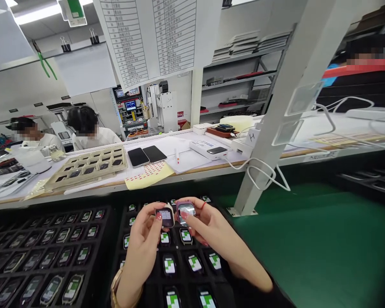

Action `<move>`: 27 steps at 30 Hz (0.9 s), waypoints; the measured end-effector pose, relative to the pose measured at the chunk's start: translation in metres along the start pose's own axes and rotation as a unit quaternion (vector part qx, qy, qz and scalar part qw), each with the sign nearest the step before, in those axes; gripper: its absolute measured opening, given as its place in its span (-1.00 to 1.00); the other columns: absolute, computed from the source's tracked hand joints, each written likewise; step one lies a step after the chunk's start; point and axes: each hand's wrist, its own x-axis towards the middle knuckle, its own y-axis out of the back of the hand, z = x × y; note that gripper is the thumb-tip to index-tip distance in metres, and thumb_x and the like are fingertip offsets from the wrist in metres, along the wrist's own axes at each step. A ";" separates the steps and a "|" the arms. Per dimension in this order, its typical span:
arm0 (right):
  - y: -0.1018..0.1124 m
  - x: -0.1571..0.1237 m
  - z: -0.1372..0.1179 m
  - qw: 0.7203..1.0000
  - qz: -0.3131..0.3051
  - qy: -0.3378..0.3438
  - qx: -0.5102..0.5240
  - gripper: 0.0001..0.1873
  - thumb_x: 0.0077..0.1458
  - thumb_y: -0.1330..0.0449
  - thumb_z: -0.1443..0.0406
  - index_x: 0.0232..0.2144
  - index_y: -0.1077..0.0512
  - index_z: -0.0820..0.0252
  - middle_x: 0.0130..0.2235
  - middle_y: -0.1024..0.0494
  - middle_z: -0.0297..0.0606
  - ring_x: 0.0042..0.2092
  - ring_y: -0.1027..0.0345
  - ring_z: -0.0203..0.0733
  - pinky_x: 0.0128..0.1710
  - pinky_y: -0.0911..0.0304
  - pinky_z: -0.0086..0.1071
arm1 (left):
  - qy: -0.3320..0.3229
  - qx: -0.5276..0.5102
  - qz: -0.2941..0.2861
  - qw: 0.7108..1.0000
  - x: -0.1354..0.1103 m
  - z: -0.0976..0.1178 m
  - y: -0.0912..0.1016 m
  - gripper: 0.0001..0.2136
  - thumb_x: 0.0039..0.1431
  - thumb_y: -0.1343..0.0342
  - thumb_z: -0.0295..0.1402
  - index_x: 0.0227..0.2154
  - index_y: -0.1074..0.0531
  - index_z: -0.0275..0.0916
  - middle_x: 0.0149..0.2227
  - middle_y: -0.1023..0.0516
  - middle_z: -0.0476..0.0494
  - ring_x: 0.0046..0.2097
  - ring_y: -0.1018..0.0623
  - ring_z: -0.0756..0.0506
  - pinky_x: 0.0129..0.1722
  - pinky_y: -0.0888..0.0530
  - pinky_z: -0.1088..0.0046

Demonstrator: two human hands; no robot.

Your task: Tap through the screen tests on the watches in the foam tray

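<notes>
My left hand (146,233) is closed around a smartwatch body (167,217) with a pale case, its thumb resting on the lit dark screen. Beside it, my right hand (208,222) grips a purple-cased smartwatch (186,210), thumb against the screen. The two watches are held side by side, almost touching. Beneath both hands lies a black tray (179,250) with several watches in its slots, many showing green and white screens. The fingers behind the two held watches are partly hidden.
To the left is another black tray (54,244) of watches. A shelf ahead carries a beige compartment tray (122,164), two phones (154,153), a white box (205,149) and a white cable (263,171). A white post (269,107) rises at right. Two people sit beyond the shelf.
</notes>
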 end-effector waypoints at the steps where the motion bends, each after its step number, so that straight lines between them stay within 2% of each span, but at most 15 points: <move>1: 0.001 0.000 0.000 1.000 -0.005 -0.001 -0.003 -0.50 0.13 -0.30 -0.01 -0.05 -0.41 0.22 -0.43 -0.43 -0.32 -0.63 0.00 -0.42 -0.72 0.09 -0.56 | -0.005 0.003 0.000 1.000 0.001 0.000 0.001 -0.70 0.23 -0.13 -0.10 -0.09 -0.48 -0.14 -0.12 -0.54 -0.14 -0.25 -0.51 -0.04 -0.28 -0.48 0.48; 4: 0.002 0.000 -0.003 1.000 -0.029 -0.008 -0.004 -0.47 0.13 -0.30 0.03 0.01 -0.38 0.24 -0.46 -0.41 -0.35 -0.62 -0.02 -0.41 -0.69 0.02 -0.57 | -0.013 0.007 -0.006 1.000 0.001 0.002 0.004 -0.70 0.23 -0.13 -0.11 -0.06 -0.47 -0.14 -0.14 -0.55 -0.14 -0.29 -0.50 -0.03 -0.29 -0.48 0.47; 7: 0.001 -0.001 -0.006 0.999 -0.046 -0.008 0.006 -0.41 0.16 -0.26 -0.04 0.04 -0.35 0.27 -0.50 -0.38 -0.37 -0.64 -0.05 -0.41 -0.68 -0.01 -0.56 | -0.012 -0.007 0.006 1.000 0.000 0.006 0.004 -0.69 0.20 -0.17 -0.13 -0.06 -0.47 -0.15 -0.14 -0.54 -0.14 -0.27 -0.51 -0.04 -0.29 -0.48 0.48; 12: -0.001 -0.003 -0.008 0.999 -0.039 -0.015 0.006 -0.34 0.12 -0.29 -0.10 0.04 -0.35 0.28 -0.52 -0.39 -0.36 -0.65 -0.05 -0.40 -0.69 0.00 -0.55 | -0.007 -0.028 0.050 0.998 -0.004 0.011 -0.003 -0.69 0.12 -0.25 -0.14 -0.13 -0.49 -0.17 -0.11 -0.54 -0.14 -0.22 -0.52 -0.06 -0.25 -0.48 0.48; 18: -0.001 -0.003 -0.009 0.999 -0.042 -0.012 0.004 -0.36 0.16 -0.27 -0.08 0.05 -0.34 0.29 -0.52 -0.38 -0.39 -0.66 -0.05 -0.42 -0.69 -0.02 -0.57 | -0.016 -0.019 0.046 0.999 -0.006 0.011 -0.002 -0.72 0.12 -0.26 -0.13 -0.17 -0.50 -0.16 -0.12 -0.54 -0.12 -0.13 -0.52 -0.07 -0.19 -0.46 0.51; 22: -0.002 -0.005 -0.011 0.998 -0.055 0.000 0.011 -0.40 0.18 -0.30 -0.01 0.09 -0.33 0.26 -0.40 -0.43 -0.31 -0.59 -0.11 -0.40 -0.66 -0.11 -0.59 | -0.024 -0.020 0.036 0.999 -0.009 0.012 -0.001 -0.71 0.14 -0.25 -0.14 -0.12 -0.47 -0.13 -0.11 -0.54 -0.10 -0.12 -0.51 -0.06 -0.13 -0.45 0.50; 25: -0.003 -0.009 -0.013 0.996 -0.083 0.010 0.042 -0.40 0.22 -0.31 0.06 0.18 -0.30 0.19 -0.24 -0.48 -0.22 -0.54 -0.15 -0.41 -0.60 -0.21 -0.59 | -0.013 -0.012 0.029 0.999 -0.016 0.017 -0.001 -0.71 0.14 -0.27 -0.16 -0.11 -0.45 -0.09 -0.16 -0.53 -0.07 -0.22 -0.49 -0.01 -0.25 -0.41 0.53; 27: -0.002 -0.013 -0.014 0.992 -0.103 0.014 0.077 -0.39 0.25 -0.31 0.08 0.24 -0.27 0.10 -0.15 -0.49 -0.21 -0.52 -0.18 -0.43 -0.55 -0.26 -0.58 | 0.012 -0.031 0.005 0.999 -0.026 0.022 0.002 -0.68 0.05 -0.35 -0.19 -0.14 -0.45 -0.06 -0.21 -0.53 -0.05 -0.26 -0.47 0.01 -0.38 -0.35 0.58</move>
